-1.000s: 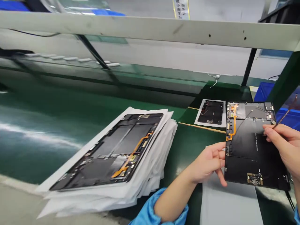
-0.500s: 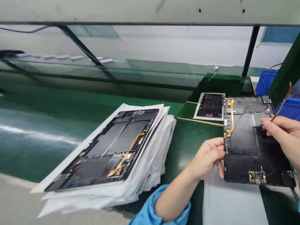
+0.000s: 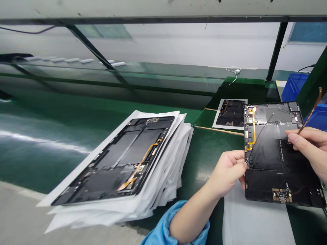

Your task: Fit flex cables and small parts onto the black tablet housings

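My left hand (image 3: pixel 231 170) grips the left edge of a black tablet housing (image 3: pixel 265 146), thumb on top and fingers beneath. The housing is raised and tilted, its inner side facing me, with an orange flex cable along its left side and a small circuit board at its lower edge. Between the thumb and fingertips of my right hand (image 3: pixel 306 143) is a thin brown flex cable (image 3: pixel 310 117), whose free end points up past the housing's right edge. That hand is over the housing's right part. Below the housing lies a white sheet (image 3: pixel 255 221).
On the left, another open tablet housing (image 3: pixel 122 160) tops a stack of white sheets (image 3: pixel 163 190). A further housing (image 3: pixel 231 112) lies on a sheet farther back. Blue bins (image 3: pixel 293 86) stand at right, and a white cable (image 3: pixel 237 71) lies at the back. An overhead beam (image 3: pixel 163 10) crosses above.
The view has shifted slightly, so the scene sits a little higher and to the right. Both hands keep the same holds on the housing and the brown flex cable.
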`<state>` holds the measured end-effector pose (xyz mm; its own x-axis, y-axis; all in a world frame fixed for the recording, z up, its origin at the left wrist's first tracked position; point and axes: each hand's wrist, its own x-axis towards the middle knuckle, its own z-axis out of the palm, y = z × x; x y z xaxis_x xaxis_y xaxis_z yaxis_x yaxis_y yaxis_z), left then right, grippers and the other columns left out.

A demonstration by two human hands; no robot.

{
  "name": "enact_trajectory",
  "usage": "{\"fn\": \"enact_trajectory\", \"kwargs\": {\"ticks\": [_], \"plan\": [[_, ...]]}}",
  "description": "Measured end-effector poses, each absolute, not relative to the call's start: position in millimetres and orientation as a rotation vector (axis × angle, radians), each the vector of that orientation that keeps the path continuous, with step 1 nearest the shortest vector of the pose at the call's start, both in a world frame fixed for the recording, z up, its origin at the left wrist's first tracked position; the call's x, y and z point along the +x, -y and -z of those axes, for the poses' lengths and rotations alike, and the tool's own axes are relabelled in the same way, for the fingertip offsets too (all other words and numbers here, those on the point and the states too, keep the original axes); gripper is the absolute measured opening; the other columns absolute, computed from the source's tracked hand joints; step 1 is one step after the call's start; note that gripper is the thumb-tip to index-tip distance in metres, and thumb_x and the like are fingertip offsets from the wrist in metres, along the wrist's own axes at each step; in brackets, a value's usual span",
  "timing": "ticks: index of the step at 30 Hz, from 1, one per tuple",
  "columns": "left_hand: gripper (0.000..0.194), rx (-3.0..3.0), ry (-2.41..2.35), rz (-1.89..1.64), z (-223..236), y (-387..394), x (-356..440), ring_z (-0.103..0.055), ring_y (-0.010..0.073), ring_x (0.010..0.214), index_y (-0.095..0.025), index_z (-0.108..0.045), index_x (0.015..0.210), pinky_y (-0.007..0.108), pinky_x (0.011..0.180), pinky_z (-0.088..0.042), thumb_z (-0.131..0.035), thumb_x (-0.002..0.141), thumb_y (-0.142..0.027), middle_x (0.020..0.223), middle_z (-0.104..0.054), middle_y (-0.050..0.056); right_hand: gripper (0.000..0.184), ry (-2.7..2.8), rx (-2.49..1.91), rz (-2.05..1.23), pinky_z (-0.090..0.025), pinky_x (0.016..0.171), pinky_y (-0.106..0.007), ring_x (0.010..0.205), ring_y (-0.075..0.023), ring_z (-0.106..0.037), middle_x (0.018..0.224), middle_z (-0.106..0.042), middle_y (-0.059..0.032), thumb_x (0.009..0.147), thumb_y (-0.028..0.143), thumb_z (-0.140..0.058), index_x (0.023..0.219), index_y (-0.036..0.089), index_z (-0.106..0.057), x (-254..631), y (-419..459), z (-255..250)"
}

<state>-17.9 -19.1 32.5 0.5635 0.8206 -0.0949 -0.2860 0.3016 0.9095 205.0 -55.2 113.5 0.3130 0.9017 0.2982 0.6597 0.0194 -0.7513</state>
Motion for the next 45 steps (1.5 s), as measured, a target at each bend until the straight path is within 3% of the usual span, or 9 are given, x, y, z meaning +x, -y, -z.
{"fn": "enact_trajectory", "kwargs": {"ticks": [14, 18, 22, 25, 30, 40, 45], "plan": [[0.020, 1.027, -0.684, -0.805, -40.2, 19.3, -14.0, -0.057, 0.0104, 0.045, -0.011, -0.074, 0.084, 0.018, 0.044, -0.044, -0.074, 0.073, -0.028, 0.057, -0.064, 0.001, 0.023, 1.477, -1.658, -0.337, -0.055, 0.079, -0.033, 0.097, -0.0250, -0.072, 0.101, -0.079, 0.0010, 0.087, 0.049, -0.068, 0.079, 0.031, -0.080, 190.2, 56.7, -107.9], [0.028, 1.026, -0.645, -0.806, -41.8, 18.4, -12.6, -0.062, 0.0111, 0.057, -0.011, -0.075, 0.098, 0.018, 0.051, -0.047, -0.076, 0.073, -0.023, 0.075, -0.073, 0.005, 0.021, 1.572, -1.601, -0.663, -0.057, 0.078, -0.031, 0.093, -0.0230, -0.073, 0.102, -0.079, -0.0014, 0.090, 0.040, -0.064, 0.087, 0.029, -0.082, 173.1, 59.8, -105.5], [0.040, 1.045, -0.613, -0.822, -42.0, 19.8, -12.0, -0.071, 0.0177, 0.079, -0.013, -0.074, 0.109, 0.021, 0.065, -0.053, -0.081, 0.071, -0.019, 0.097, -0.077, 0.010, 0.022, 1.593, -1.541, -0.940, -0.058, 0.085, -0.034, 0.095, -0.0231, -0.073, 0.104, -0.079, -0.0039, 0.088, 0.032, -0.064, 0.099, 0.026, -0.082, 162.5, 57.3, -98.6], [0.039, 1.068, -0.609, -0.841, -42.7, 21.2, -11.5, -0.072, 0.0233, 0.095, -0.013, -0.073, 0.110, 0.024, 0.074, -0.055, -0.081, 0.072, -0.019, 0.103, -0.077, 0.012, 0.021, 1.587, -1.500, -1.001, -0.059, 0.083, -0.032, 0.091, -0.0215, -0.073, 0.101, -0.078, -0.0041, 0.087, 0.028, -0.065, 0.097, 0.026, -0.083, 160.3, 55.5, -95.0], [0.039, 1.072, -0.608, -0.849, -46.0, 24.6, -10.1, -0.072, 0.0268, 0.100, -0.013, -0.072, 0.111, 0.030, 0.082, -0.057, -0.080, 0.074, -0.020, 0.107, -0.076, 0.013, 0.020, 1.520, -1.550, -1.029, -0.058, 0.086, -0.034, 0.095, -0.0233, -0.073, 0.103, -0.079, -0.0048, 0.085, 0.029, -0.066, 0.095, 0.026, -0.083, 160.6, 54.6, -93.9], [0.039, 1.081, -0.631, -0.875, -46.3, 29.6, -8.4, -0.073, 0.0265, 0.100, -0.011, -0.070, 0.111, 0.032, 0.088, -0.057, -0.075, 0.073, -0.014, 0.106, -0.077, 0.013, 0.028, 1.386, -1.680, -1.117, -0.059, 0.065, -0.032, 0.087, -0.0250, -0.075, 0.096, -0.080, -0.0046, 0.080, 0.034, -0.066, 0.101, 0.022, -0.080, 156.9, 54.5, -91.8], [0.039, 1.116, -0.654, -0.907, -45.5, 31.8, -8.1, -0.071, 0.0283, 0.108, -0.011, -0.070, 0.111, 0.032, 0.089, -0.058, -0.067, 0.072, -0.008, 0.110, -0.076, 0.013, 0.027, 1.360, -1.661, -1.207, -0.056, 0.066, -0.029, 0.083, -0.0219, -0.074, 0.089, -0.079, -0.0037, 0.080, 0.033, -0.066, 0.102, 0.021, -0.077, 157.1, 54.0, -90.3]]}}
